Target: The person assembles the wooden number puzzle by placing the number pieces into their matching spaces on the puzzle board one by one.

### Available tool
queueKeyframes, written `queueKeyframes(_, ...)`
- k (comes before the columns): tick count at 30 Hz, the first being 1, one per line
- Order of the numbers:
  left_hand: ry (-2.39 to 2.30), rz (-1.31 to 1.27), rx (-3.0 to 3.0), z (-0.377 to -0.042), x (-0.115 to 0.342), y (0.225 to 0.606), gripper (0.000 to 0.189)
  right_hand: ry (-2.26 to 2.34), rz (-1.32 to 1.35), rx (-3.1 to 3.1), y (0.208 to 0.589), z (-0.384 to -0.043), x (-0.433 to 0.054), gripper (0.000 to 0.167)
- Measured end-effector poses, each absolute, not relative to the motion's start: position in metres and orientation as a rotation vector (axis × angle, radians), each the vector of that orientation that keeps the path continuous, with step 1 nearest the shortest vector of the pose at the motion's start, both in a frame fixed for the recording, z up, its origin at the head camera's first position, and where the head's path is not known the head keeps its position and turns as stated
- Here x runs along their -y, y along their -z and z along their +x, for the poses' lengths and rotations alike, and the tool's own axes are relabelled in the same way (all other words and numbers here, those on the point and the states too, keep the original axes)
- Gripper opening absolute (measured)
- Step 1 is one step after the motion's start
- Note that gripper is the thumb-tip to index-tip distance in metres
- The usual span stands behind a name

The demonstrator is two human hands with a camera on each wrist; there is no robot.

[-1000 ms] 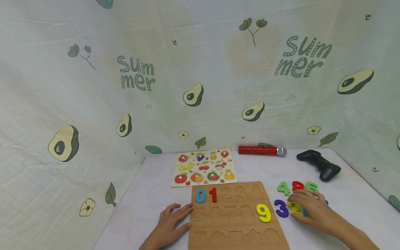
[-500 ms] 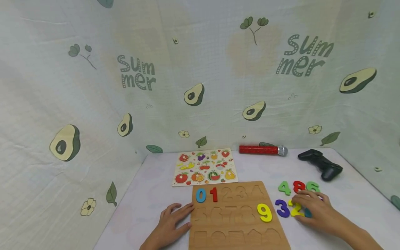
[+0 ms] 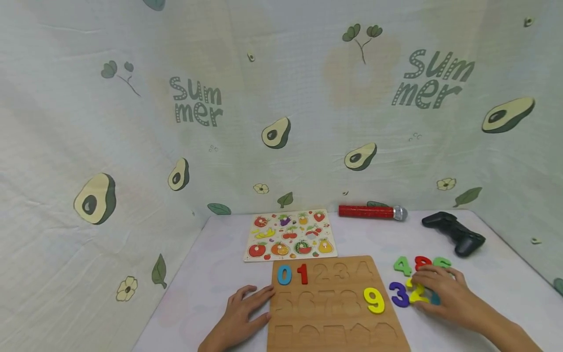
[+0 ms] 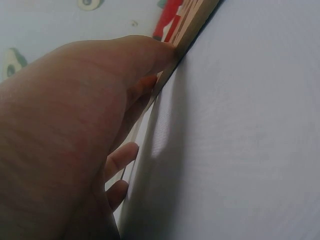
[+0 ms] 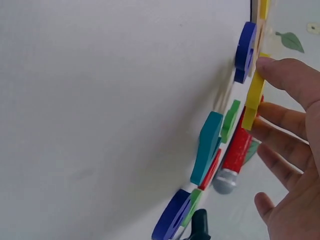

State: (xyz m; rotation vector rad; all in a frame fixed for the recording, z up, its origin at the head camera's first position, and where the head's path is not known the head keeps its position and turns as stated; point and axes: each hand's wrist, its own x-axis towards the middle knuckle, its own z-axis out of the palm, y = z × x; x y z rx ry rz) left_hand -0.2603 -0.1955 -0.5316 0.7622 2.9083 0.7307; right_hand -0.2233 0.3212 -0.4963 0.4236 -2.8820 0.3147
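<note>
My left hand (image 3: 242,315) rests at the left edge of a wooden number board (image 3: 334,337), its fingers extended and touching the rim. In the board sit a blue 0 (image 3: 284,275) and a red 1 (image 3: 302,274); a yellow 9 (image 3: 374,300) lies at its right side. Thumb and fingers of my right hand (image 3: 453,298) pinch a yellow number 2 (image 5: 254,97), which looks raised off the table in the right wrist view. Around that hand lie a purple 3 (image 3: 399,295), a green 4 (image 3: 402,265), a red 8 (image 3: 423,262), a green 6 (image 3: 442,262) and a partly hidden teal piece (image 5: 207,147).
A fruit puzzle board (image 3: 290,234) lies behind the number board. Farther back are a red microphone (image 3: 367,211) and a black game controller (image 3: 455,233). A printed cloth (image 3: 303,98) hangs behind and beside the white table.
The right hand has uncovered more of the yellow 2 and now pinches it. The left hand stays at the board's edge. The head view has shifted slightly.
</note>
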Motion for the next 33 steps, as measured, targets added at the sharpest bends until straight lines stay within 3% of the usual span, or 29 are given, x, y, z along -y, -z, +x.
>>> queueKeyframes(33,-0.702,0.756,-2.916,-0.262,0.197,0.533,0.054,-0.394,0.59,2.832,0.475,-0.246,-0.271,0.047)
